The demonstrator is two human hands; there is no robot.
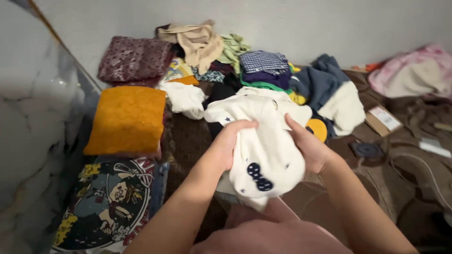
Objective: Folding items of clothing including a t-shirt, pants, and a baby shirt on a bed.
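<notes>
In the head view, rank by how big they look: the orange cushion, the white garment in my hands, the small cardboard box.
1. Orange cushion and white garment: look alike, and the garment is nearer, so unsure.
2. Cardboard box.

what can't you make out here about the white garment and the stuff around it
- White garment: its lower part is bunched between the left hand and right hand, so its kind is unclear, head view.
- Clothes pile: lower items buried under upper ones.
- Cartoon-print cushion: cut off by the bottom edge.
- Small dark object: too small to identify.
</notes>
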